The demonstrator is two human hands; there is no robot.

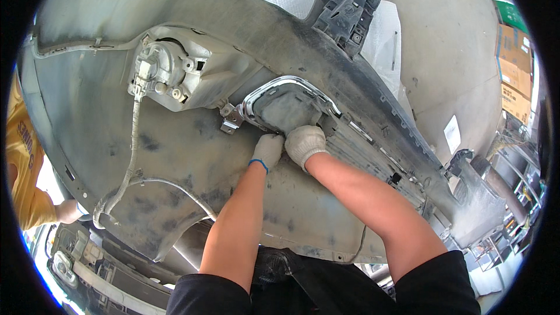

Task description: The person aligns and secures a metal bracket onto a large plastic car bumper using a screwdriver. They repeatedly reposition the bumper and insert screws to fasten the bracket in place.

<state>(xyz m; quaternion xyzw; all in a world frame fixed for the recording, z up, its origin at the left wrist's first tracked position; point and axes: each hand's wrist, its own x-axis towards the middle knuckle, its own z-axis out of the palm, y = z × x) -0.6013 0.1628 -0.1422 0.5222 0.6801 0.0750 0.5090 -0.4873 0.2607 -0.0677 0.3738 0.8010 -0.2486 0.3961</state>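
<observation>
A chrome-edged insert (289, 108) is seated near the middle of a large, dusty moulded panel (181, 134), which is seen from its hollow inner side. The lower edge of the insert is reached by both gloved hands: the left hand (268, 150) is placed just below it, with a blue band (258, 165) worn at the wrist, and the right hand (305, 144) is set close beside, overlapping the insert's lower right part. The fingers of both hands are curled inward and drawn narrow, but the fingertips are hidden, so it cannot be told whether anything is pinched between them. The insert is judged to be light and fairly stiff, its thin bright rim (249, 100) easily scratched or bent if pried at one point; it is best held by the dark body near the edge, with pressure spread between two hands. The panel is judged to be light for its breadth and springy, so it is better steadied close to the work. Some slip is to be expected from the dust, though grip should be helped by the gloves. The lamp unit (160, 64) and its wrapped cable (134, 140), to the left, are better not used as handholds.
</observation>
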